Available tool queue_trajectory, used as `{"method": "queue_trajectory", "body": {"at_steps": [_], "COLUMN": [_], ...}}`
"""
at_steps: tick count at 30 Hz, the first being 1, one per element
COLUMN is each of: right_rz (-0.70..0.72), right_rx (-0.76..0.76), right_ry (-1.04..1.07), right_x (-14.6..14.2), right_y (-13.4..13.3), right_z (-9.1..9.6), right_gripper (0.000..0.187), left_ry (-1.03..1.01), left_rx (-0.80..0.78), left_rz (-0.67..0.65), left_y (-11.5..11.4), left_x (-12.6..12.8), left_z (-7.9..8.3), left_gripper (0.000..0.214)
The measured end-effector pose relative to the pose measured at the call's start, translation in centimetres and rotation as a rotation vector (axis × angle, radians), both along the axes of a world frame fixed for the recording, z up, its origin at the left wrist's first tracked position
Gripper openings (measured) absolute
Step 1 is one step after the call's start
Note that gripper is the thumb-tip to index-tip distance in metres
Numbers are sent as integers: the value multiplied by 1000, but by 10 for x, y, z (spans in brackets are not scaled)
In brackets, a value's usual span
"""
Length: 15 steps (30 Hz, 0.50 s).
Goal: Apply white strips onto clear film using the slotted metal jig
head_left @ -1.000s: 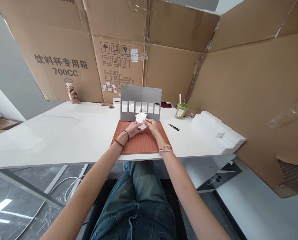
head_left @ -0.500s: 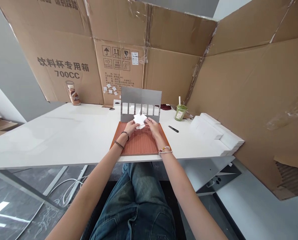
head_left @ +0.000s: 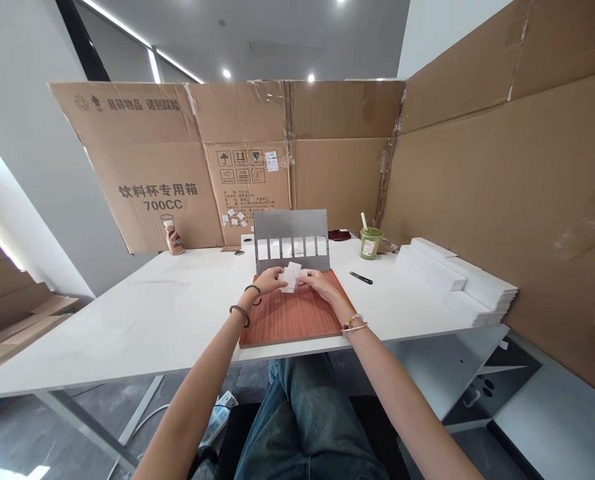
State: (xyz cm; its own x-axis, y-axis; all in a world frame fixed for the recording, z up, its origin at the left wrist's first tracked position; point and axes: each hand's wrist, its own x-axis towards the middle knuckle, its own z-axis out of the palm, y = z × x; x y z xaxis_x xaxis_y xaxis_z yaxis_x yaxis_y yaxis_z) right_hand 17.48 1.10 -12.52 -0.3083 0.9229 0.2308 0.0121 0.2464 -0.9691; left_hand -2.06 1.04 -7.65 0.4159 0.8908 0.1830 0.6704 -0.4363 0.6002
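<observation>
A small white piece [head_left: 291, 275], flat and roughly cross-shaped like cut paper or card, is held above the reddish wood-grain board [head_left: 292, 320]. My left hand [head_left: 270, 280] pinches its left side between thumb and fingers. On the opposite side, my right hand [head_left: 317, 281] grips the right edge with its fingertips. Just behind both hands stands an upright grey panel [head_left: 291, 222] with a row of several openings showing white between narrow bars. I cannot tell whether the white piece is one layer or several.
On the right of the white table [head_left: 177, 303] lie a black pen-like cutter [head_left: 361, 277] and stacked white sheets [head_left: 457, 277]. A green cup [head_left: 370, 244] with a straw stands behind the cutter. Cardboard walls [head_left: 344, 180] close off the back and right.
The camera view has tilted up and shifted, showing more ceiling. The white piece has turned in my fingers and its cross shape is clearer; both hands still hold it.
</observation>
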Motion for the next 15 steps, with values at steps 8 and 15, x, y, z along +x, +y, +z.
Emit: {"method": "queue_trajectory", "body": {"at_steps": [8,15], "right_rz": [123,69], "right_rx": [103,190], "right_ry": [-391,-608], "right_x": [16,20], "right_y": [-11,-18], "right_z": [6,10], "right_gripper": [21,23], "left_ry": [276,405], "left_rx": [21,119], "left_rz": [-92,-138], "left_y": [-21,-35], "left_x": [-9,-13], "left_z": [12,14], "left_gripper": [26,27]}}
